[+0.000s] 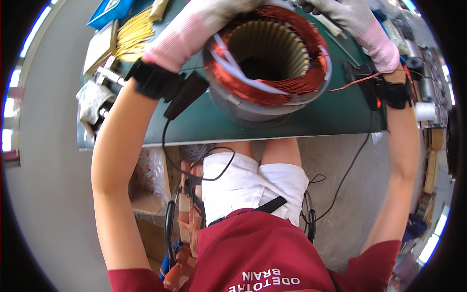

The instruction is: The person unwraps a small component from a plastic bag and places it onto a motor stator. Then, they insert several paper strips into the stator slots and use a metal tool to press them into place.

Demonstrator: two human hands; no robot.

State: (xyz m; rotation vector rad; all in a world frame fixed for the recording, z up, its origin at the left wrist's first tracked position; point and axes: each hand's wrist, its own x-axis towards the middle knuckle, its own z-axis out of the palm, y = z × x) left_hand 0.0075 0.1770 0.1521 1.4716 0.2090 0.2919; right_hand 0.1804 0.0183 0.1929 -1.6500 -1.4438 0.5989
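A motor stator (267, 100) stands on the green table, with red-brown copper windings (279, 86) around its top and yellowish slot liners (277, 36) inside the bore. White strips (228, 61) lie along the windings. My left hand (231, 7), in a white and pink glove, reaches over the stator's far left rim; its fingers are cut off by the upper edge. Beyond the far right rim is my right hand (335, 10), gloved too, its dark fingertips bunched together. What they hold, if anything, is too small to make out. A thin reddish lead (352, 83) runs rightward from the stator.
Yellow strips (136, 34), a blue tray (111, 10) and a crumpled pale cloth (92, 102) lie on the table's left. A thin rod (342, 47) rests right of the stator. Black cables (348, 170) hang from both wrist straps past the table's front edge (272, 136). Spools (425, 112) stand farther right.
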